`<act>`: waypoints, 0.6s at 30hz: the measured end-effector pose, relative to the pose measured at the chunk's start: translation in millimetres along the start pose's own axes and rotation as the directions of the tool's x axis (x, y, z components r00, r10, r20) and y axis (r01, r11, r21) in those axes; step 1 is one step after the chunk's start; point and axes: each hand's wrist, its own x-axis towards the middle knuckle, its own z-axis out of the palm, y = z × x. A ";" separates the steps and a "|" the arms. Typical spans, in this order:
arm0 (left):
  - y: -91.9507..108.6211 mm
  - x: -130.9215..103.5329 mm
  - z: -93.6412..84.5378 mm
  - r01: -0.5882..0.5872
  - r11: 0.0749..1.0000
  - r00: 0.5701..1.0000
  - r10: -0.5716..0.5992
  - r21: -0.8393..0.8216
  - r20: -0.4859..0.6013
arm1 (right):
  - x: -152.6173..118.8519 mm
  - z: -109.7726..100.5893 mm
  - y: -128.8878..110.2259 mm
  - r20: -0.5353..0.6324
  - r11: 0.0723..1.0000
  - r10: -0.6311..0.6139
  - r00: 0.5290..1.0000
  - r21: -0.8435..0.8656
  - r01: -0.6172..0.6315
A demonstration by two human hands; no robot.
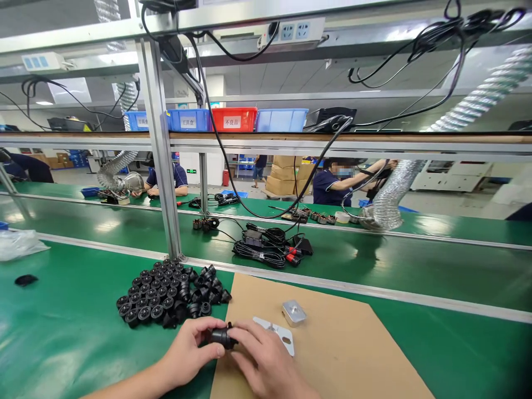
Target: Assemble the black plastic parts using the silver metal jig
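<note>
A black cylindrical plastic part (220, 337) lies sideways between my two hands over the left edge of a brown cardboard sheet (332, 343). My left hand (189, 352) grips its left end between thumb and fingers. At the other end, the fingers of my right hand (264, 360) close around it and partly cover it. Just past my right hand is a flat silver metal plate (286, 336) with slots, partly hidden by the fingers. Farther back on the cardboard sits a small silver metal block (294, 313). Many similar black parts (158, 293) stand in rows and loose beyond my left hand.
A metal post (162, 166) rises behind the black parts. Black cables with red connectors (270, 246) lie on the green bench beyond the rail. Overhead, a shelf holds blue bins and a red bin (234, 119). A person (332, 183) works across, near a silver duct (390, 199).
</note>
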 end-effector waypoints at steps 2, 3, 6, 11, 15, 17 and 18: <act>-2.7 -1.1 0.0 -0.019 0.999 1.000 0.019 0.036 -0.002 | -0.1 4.4 0.0 0.004 0.998 0.038 0.999 -0.050 -0.037; -3.9 -1.8 0.2 -0.027 0.998 1.000 0.027 0.058 -0.008 | -0.1 6.3 -0.5 0.007 0.994 0.090 0.996 -0.070 -0.090; -5.2 -2.9 1.5 -0.032 0.996 0.999 0.035 0.080 -0.027 | 0.2 3.9 -4.3 0.019 0.973 0.219 0.976 -0.077 -0.217; -1.5 0.0 2.2 -0.018 0.999 1.000 0.019 -0.036 0.023 | 0.6 -16.7 -7.8 0.051 0.993 0.075 0.996 0.089 -0.079; -0.6 -0.9 0.1 -0.051 0.999 0.999 0.051 0.008 -0.009 | 0.3 -10.0 -1.2 0.054 0.998 -0.059 0.997 -0.011 0.060; -0.6 -2.1 -0.6 -0.097 0.993 0.995 0.098 0.061 -0.011 | 0.0 -1.5 1.8 0.027 1.000 -0.018 0.999 0.001 0.018; -0.6 -2.4 -0.8 -0.121 0.989 0.992 0.122 0.080 -0.011 | -0.1 1.8 2.6 0.005 0.999 0.030 1.000 0.041 -0.030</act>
